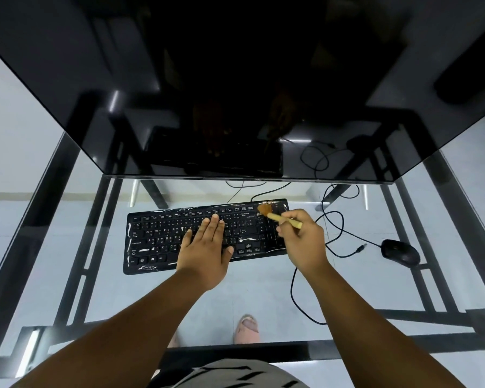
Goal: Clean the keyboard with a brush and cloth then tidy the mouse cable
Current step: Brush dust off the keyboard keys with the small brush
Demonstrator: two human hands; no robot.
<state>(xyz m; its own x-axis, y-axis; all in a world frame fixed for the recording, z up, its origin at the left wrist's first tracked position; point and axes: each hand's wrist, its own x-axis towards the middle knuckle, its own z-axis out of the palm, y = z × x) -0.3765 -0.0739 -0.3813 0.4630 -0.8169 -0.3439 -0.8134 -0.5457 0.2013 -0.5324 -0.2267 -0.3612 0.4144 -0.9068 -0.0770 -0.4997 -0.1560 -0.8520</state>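
Keyboard (pixel 163 236) lies flat on the glass desk (pixel 263 289), below the dark monitor (pixel 235 79). White streaks visible across its keys and along its edges.

Left hand (pixel 205 247): flat on the keyboard's middle, fingers straight and together, pressing it steady.

Right hand (pixel 303 239): over the keyboard's right end, fingers curled around the handle of the brush (pixel 277 217). Bristles touch the keyboard's upper right corner.

Mouse (pixel 401 252) sits well right of the keyboard; its cable (pixel 333 219) loops loosely between the two, untidied. No cloth in view.

Step in hand (judgement): brushing, early in the task. To do well: keep the left palm down so the keyboard cannot slide on glass; use short strokes along key rows, sweeping debris off one edge; work from the right end leftward, shifting the bracing hand off uncleaned keys.
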